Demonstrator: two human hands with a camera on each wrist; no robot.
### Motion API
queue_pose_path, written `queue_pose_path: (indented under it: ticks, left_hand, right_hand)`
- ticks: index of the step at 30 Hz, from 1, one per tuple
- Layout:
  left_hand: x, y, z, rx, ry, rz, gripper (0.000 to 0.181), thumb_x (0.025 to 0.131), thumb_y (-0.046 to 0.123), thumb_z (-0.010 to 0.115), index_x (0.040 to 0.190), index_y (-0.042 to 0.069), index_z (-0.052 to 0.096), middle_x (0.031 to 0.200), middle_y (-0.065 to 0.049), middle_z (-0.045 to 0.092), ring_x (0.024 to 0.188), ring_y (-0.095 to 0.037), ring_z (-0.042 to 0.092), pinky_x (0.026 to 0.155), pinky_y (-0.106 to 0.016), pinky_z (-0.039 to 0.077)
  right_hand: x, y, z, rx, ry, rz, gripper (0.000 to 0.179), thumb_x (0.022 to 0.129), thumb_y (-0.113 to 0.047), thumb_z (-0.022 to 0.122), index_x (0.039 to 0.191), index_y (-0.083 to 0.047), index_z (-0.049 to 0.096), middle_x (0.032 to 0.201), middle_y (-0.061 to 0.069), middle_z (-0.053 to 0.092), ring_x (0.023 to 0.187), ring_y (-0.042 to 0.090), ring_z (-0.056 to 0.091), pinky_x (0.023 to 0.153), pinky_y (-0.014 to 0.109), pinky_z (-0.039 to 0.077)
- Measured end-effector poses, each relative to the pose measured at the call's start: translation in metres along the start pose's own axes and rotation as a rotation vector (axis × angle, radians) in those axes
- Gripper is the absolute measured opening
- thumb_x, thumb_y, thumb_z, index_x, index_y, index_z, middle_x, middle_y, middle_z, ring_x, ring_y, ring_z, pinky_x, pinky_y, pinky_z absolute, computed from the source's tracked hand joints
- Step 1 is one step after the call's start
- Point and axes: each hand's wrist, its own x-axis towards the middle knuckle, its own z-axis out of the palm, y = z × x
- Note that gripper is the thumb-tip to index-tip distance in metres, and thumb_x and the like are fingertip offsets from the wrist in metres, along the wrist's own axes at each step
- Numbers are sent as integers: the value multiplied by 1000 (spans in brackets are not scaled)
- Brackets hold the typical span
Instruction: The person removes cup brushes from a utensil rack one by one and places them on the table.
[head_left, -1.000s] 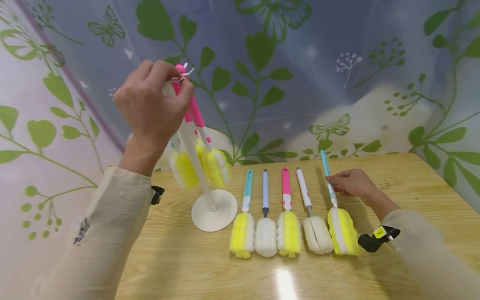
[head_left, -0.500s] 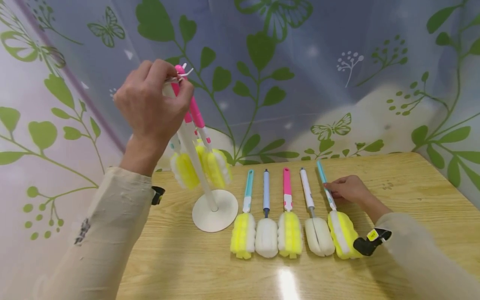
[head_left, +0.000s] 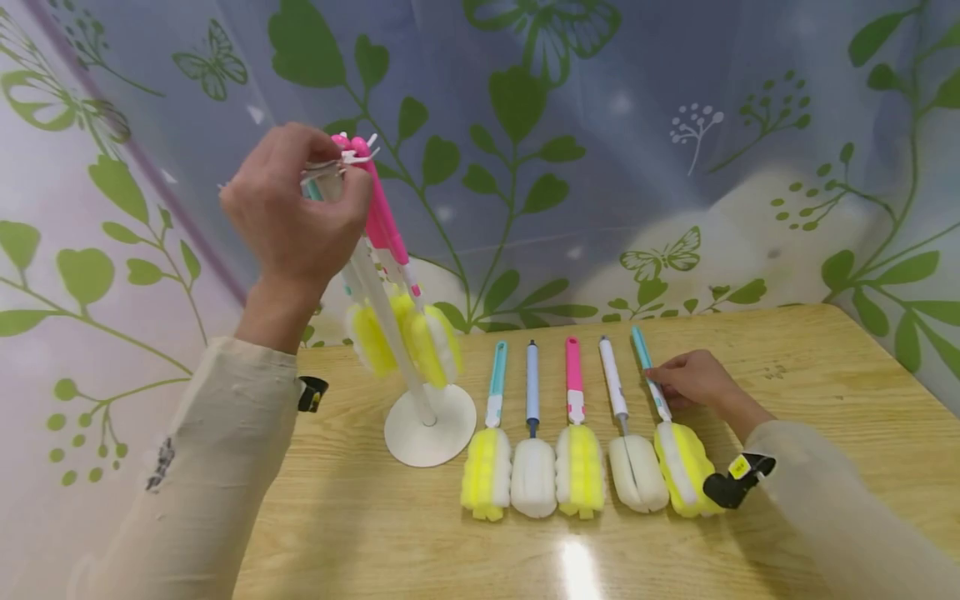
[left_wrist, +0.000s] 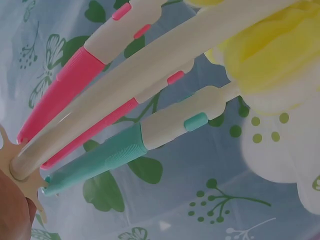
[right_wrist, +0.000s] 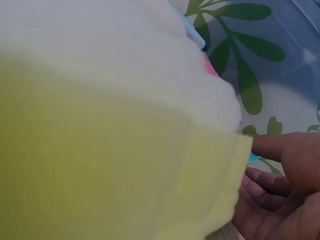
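My left hand (head_left: 300, 204) grips the hooked top of a white brush stand (head_left: 430, 446), whose round base stands on the table. Several sponge bottle brushes with pink and teal handles hang from it; a pink handle (head_left: 387, 218) shows in the head view, a teal handle (left_wrist: 100, 157) in the left wrist view. At the right, my right hand (head_left: 696, 382) pinches the teal-and-white handle of a yellow-and-white bottle brush (head_left: 684, 468). This brush lies at the right end of a row. Its sponge (right_wrist: 110, 150) fills much of the right wrist view, partly hiding the fingers.
Left of the held brush lie a white-handled brush (head_left: 636, 473), a pink-handled one (head_left: 580, 471), a blue-handled one (head_left: 533, 477) and a teal-handled one (head_left: 486, 473), side by side on the wooden table (head_left: 375, 533). Behind it hangs a leaf-patterned curtain (head_left: 675, 167).
My right hand has moved slightly down with the brush, whose handle end has come nearer and to the left. My left hand has shifted a little left, and the hanging brushes have swung round the stand.
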Motion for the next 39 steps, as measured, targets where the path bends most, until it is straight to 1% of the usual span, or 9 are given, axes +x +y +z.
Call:
queue_pose_path:
  ticks: [8, 16, 19, 23, 25, 27, 30, 34, 39]
  left_hand:
    - [1, -4, -1, -136, -15, -48, 15, 69, 14, 59, 68, 1, 65, 67, -6, 67, 64, -19, 64, 59, -28, 41]
    - [2, 0, -7, -154, -43, -68, 20, 72, 16, 57, 71, 0, 68, 71, -6, 68, 69, -16, 65, 59, -29, 39]
    - [0, 4, -11, -90, -66, -51, 20, 76, 15, 56, 75, 1, 70, 74, -5, 70, 70, -16, 66, 75, -29, 42]
    - [0, 8, -15, -12, -98, -6, 21, 79, 14, 55, 79, 3, 73, 76, -5, 71, 72, -19, 65, 99, -33, 33]
    - [0, 9, -16, 5, -104, 8, 23, 79, 14, 53, 80, 2, 73, 76, -6, 70, 78, -21, 64, 96, -35, 34]
    - [1, 9, -16, 22, -114, 14, 24, 80, 14, 52, 81, 2, 73, 76, -7, 70, 80, -24, 61, 87, -37, 38]
    - [2, 10, -17, 52, -137, 18, 25, 80, 13, 51, 83, 2, 73, 77, -8, 70, 77, -26, 58, 70, -38, 39]
    - [2, 11, -19, 95, -177, 18, 27, 81, 14, 50, 87, 5, 75, 80, -6, 71, 65, -27, 54, 52, -35, 31]
    - [3, 13, -20, 120, -199, -12, 28, 79, 14, 52, 88, 11, 78, 80, -2, 72, 61, -27, 53, 50, -30, 24]
  right_hand:
    - [-2, 3, -1, -6, -47, -11, 56, 95, -25, 58, 123, 22, 47, 96, 18, 66, 83, 22, 67, 73, 37, 55]
    - [-8, -1, -3, -57, -78, -17, 59, 96, -27, 55, 125, 23, 44, 105, 27, 63, 93, 31, 65, 76, 37, 54]
    - [-10, 0, -5, -58, -94, -29, 60, 97, -30, 53, 125, 23, 44, 105, 25, 63, 92, 28, 66, 76, 35, 54]
    - [-11, 0, -8, -55, -113, -49, 56, 98, -32, 50, 119, 20, 49, 89, 14, 63, 78, 18, 62, 71, 32, 52]
    - [-12, -1, -9, -55, -102, -71, 53, 99, -32, 48, 118, 18, 50, 81, 10, 60, 72, 17, 57, 68, 33, 49]
    - [-12, -4, -9, -56, -72, -96, 52, 99, -32, 47, 119, 16, 50, 82, 12, 59, 73, 22, 55, 68, 35, 47]
    - [-13, -9, -9, -66, -17, -136, 56, 100, -33, 45, 128, 17, 46, 103, 24, 60, 92, 35, 59, 79, 43, 50]
    - [-15, -18, -8, -40, 24, -167, 57, 101, -31, 43, 133, 15, 42, 127, 31, 51, 114, 43, 51, 90, 48, 47]
    - [-18, -33, -3, 24, 57, -211, 57, 100, -34, 44, 134, 11, 43, 127, 29, 52, 115, 42, 52, 92, 48, 45]
